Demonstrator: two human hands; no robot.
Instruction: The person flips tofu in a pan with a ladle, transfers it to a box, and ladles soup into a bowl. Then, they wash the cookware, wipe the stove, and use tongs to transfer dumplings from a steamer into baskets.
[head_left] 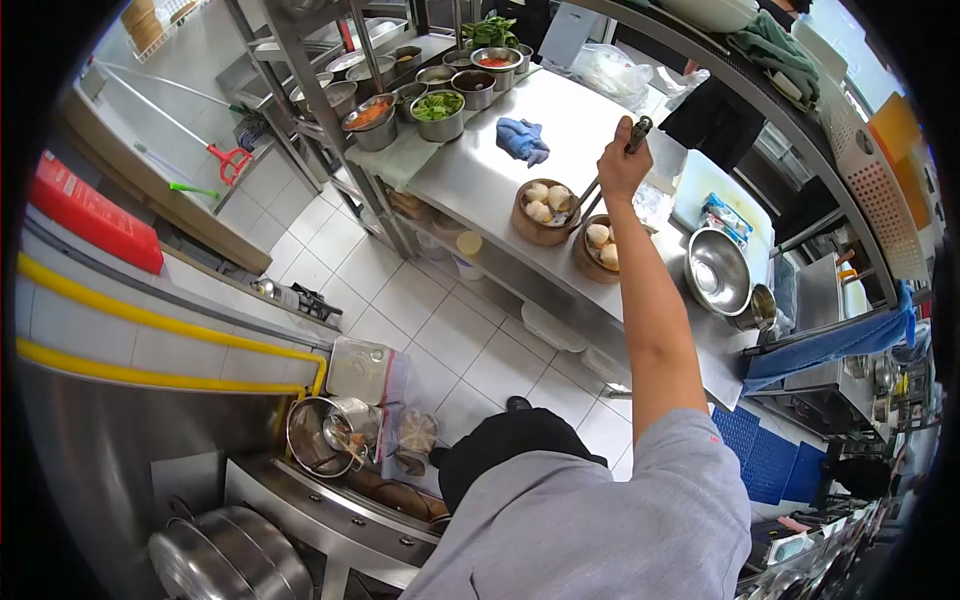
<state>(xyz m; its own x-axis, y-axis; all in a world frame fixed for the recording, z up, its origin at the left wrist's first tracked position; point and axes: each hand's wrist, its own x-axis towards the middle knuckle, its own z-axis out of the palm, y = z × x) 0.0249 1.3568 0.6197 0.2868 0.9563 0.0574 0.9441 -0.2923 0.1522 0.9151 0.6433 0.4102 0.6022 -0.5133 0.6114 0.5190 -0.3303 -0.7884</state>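
Note:
My right hand (625, 165) is closed round the dark handle of a long metal utensil (590, 202). Its lower end reaches into a round wooden steamer (540, 234) that holds several pale, round dumplings (537, 212). Just right of that, partly behind my forearm, is another steamer (592, 266) with more dumplings (600, 236). Both stand near the front edge of the steel counter (450, 187). A crumpled blue cloth (522, 140) lies behind them. My left hand does not show.
Metal pots of chopped ingredients (438, 116) stand at the counter's left. A steel bowl (718, 272) and a cutting board (700, 185) are on the right. An overhead shelf (790, 125) curves above. Behind me, a large pot (232, 555) stands at lower left.

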